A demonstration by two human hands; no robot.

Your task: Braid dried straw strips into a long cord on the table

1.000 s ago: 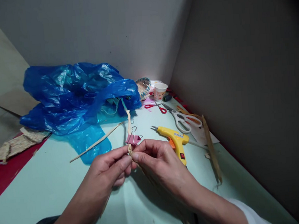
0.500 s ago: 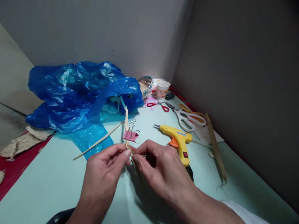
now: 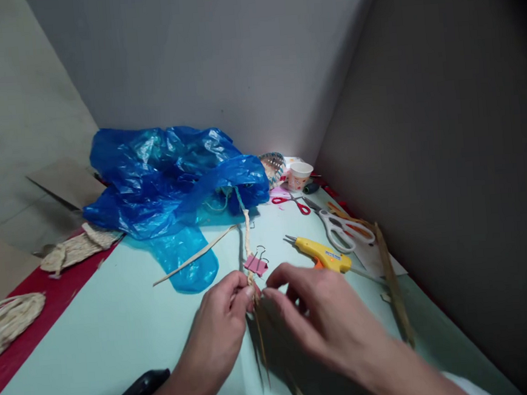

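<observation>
A thin braid of pale straw-like strands (image 3: 247, 232) runs from the blue bag toward me. A pink binder clip (image 3: 256, 264) grips it just beyond my fingers. My left hand (image 3: 225, 316) is closed, thumb and forefinger pinching the braid right below the clip. Loose strands (image 3: 263, 350) hang down from that pinch. Just right of the braid is my right hand (image 3: 327, 308), its thumb and forefinger slightly apart with nothing visible between their tips. Beneath it a blurred strand shows near the bottom edge.
Beyond the hands lies a crumpled blue plastic bag (image 3: 166, 181). To the right are a yellow glue gun (image 3: 325, 255), white-handled scissors (image 3: 339, 231), red scissors (image 3: 301, 206), a paper cup (image 3: 300, 175) and a long dry strip (image 3: 394, 290). Woven straw pieces (image 3: 80, 248) lie at left.
My right hand has come away from the braid toward the right, its fingertips parting. My left hand keeps its pinch. The view has shifted, so everything on the table sits lower and farther right.
</observation>
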